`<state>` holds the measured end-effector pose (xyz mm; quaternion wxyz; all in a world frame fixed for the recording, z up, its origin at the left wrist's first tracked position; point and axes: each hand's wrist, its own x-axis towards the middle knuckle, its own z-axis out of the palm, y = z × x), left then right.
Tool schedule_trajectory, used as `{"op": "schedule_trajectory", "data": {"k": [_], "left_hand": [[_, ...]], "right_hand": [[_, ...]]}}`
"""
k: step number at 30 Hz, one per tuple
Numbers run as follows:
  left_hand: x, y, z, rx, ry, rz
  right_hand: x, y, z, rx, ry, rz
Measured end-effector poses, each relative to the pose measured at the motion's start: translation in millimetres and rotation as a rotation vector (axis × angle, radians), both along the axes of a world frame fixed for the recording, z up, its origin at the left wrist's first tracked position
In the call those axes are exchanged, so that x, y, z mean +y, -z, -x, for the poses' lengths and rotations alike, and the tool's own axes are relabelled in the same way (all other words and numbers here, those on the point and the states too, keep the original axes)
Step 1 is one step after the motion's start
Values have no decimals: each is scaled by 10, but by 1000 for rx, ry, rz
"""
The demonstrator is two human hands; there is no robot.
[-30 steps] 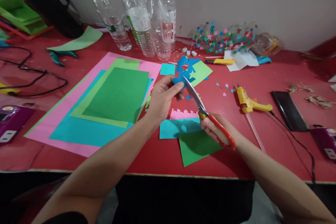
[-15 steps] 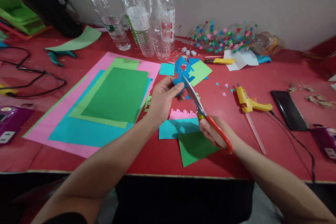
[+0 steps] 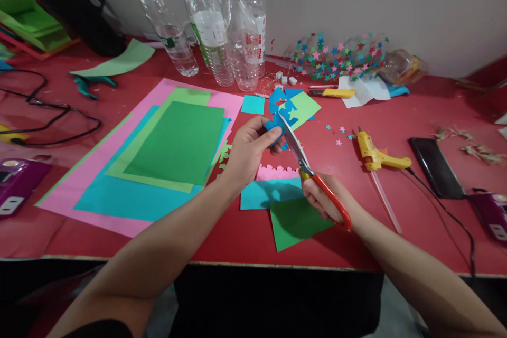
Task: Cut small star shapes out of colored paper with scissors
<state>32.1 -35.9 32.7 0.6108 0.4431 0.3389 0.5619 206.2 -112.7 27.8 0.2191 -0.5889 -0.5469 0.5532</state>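
Observation:
My left hand (image 3: 251,145) pinches a piece of blue paper (image 3: 274,132) with a cut, jagged edge between thumb and fingers. In my right hand (image 3: 322,195) are red-handled scissors (image 3: 333,203), their blades at the blue paper's right edge. Underneath lie a pink strip with a notched edge (image 3: 277,171), a light blue sheet (image 3: 259,194) and a dark green sheet (image 3: 295,222). Just beyond the hands, blue paper scraps overlap a light green square (image 3: 311,107). A few small paper stars (image 3: 338,142) are scattered to the right.
Stacked coloured sheets (image 3: 174,142) cover the left. Upright plastic bottles (image 3: 241,37) stand at the back beside a lying clear bottle covered in stars (image 3: 340,58). A yellow utility knife (image 3: 336,93), a yellow glue gun (image 3: 376,154) with a cord and a black phone (image 3: 435,166) lie rightward.
The blue paper in my left hand has turned and shifted slightly to the right. The scissors stay at its edge, with their blades nearly in the same place.

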Motion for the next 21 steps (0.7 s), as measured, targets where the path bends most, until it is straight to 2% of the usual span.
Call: {"op": "schedule_trajectory", "data": {"k": [8,13,18,21], "left_hand": [[15,-22,32,-1,3,53],[68,-14,55,-148,-45,179],[80,-12,19,-227,99,301],[72,-26,14,-228,72,299]], "right_hand": [[58,-49,-47,-32,-16,-35],[96,-30,-88,-28,-48,-41],[91,47,-91,-20,-40,-87],[86,81,-100,-10,-44,-114]]}}
